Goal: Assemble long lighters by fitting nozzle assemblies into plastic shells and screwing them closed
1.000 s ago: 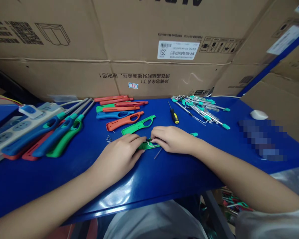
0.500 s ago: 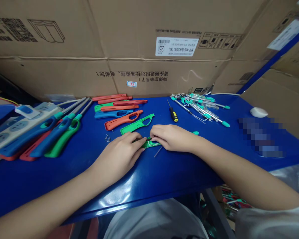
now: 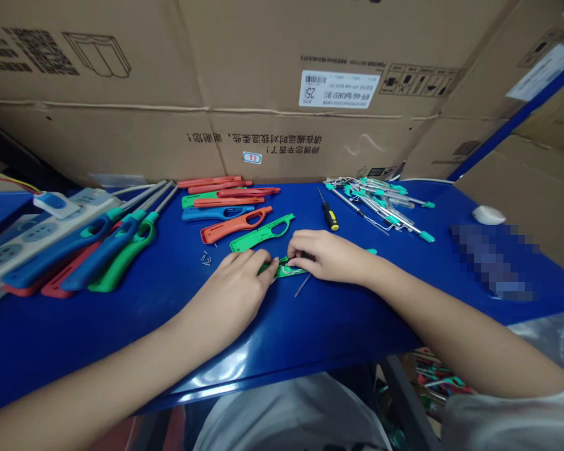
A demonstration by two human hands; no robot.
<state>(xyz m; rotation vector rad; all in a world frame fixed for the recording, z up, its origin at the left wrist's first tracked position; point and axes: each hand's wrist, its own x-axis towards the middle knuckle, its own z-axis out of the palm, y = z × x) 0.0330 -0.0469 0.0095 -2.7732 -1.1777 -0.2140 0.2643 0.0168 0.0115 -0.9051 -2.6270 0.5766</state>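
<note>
Green casing half (image 3: 286, 274) lies directly between the hands, on the surface (image 3: 310, 332). Left hand (image 3: 239, 282) pinches its left end. Right hand (image 3: 331, 257) is drawn narrow over it, fingertips bunched; whether they grip a part cannot be told. Judged light, stiff and somewhat slippery plastic; the thin white wires (image 3: 292, 270) inside appear fragile. Hold advised at the outer edges, clear of the wiring.
</note>
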